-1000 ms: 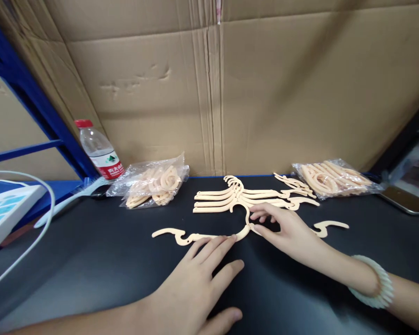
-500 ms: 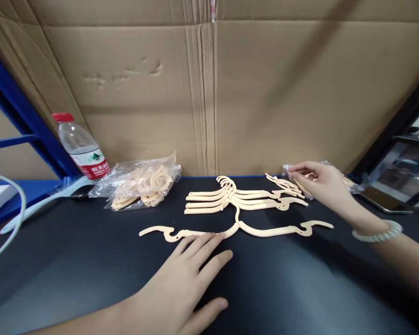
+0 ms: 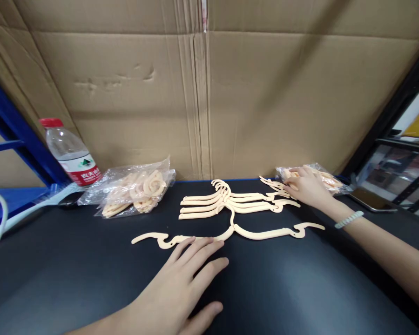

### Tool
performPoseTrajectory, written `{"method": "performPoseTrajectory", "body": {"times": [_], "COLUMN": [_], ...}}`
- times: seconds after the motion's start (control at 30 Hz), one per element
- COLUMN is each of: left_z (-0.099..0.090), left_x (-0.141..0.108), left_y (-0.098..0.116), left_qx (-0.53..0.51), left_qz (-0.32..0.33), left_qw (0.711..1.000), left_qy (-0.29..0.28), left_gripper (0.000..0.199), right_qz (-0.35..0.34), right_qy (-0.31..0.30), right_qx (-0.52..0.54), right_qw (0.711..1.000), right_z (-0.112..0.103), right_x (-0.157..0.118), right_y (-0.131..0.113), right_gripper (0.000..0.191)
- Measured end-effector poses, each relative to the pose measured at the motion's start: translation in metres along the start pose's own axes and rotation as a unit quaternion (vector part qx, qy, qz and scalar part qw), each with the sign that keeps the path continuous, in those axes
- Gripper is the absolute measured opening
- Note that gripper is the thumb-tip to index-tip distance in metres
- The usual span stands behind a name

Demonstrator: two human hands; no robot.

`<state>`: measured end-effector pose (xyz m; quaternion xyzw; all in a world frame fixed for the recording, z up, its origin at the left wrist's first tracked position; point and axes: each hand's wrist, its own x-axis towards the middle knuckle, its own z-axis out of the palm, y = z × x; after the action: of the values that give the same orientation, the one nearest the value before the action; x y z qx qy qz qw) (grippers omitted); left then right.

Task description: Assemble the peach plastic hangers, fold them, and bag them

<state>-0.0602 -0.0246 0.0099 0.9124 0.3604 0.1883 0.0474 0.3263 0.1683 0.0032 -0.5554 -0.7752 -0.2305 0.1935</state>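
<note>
A cream folding hanger lies unfolded on the black table, its two arms stretched sideways from the hook. My left hand rests palm down with fingers spread, the fingertips touching the hanger's left arm. Behind it, several similar hangers overlap in a row, with their hooks bunched together. At the right, my right hand reaches over loose cream hanger pieces and the near side of a clear plastic bag of cream parts. Its thumb and fingers look apart, with the fingertips partly hidden among the pieces.
Another clear bag of cream parts lies at the back left, beside a red-capped water bottle. A phone lies at the right. Cardboard stands behind the table, and a pale cable curves at the far left.
My right hand has lowered from above the loose pieces onto them and the bag. My left hand stays on the hanger. The view has shifted slightly.
</note>
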Motion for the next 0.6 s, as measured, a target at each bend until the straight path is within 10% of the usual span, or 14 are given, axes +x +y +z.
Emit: {"method": "performPoseTrajectory", "body": {"times": [0.33,0.6], "left_z": [0.000,-0.003], "left_x": [0.000,0.002], "left_y": [0.000,-0.002], "left_qx": [-0.005,-0.114], "left_qz": [-0.011,-0.033], "left_qw": [1.000,0.991], "left_qy": [-0.006,0.057], "left_gripper": [0.049,0.051], "right_qz": [0.031,0.083], "right_qy": [0.031,0.089], "right_qx": [0.018,0.183], "right_qw": [0.999,0.976], "right_z": [0.008,-0.026], "right_x": [0.001,0.006], "right_y": [-0.011,-0.046], "right_gripper": [0.028,0.037]}}
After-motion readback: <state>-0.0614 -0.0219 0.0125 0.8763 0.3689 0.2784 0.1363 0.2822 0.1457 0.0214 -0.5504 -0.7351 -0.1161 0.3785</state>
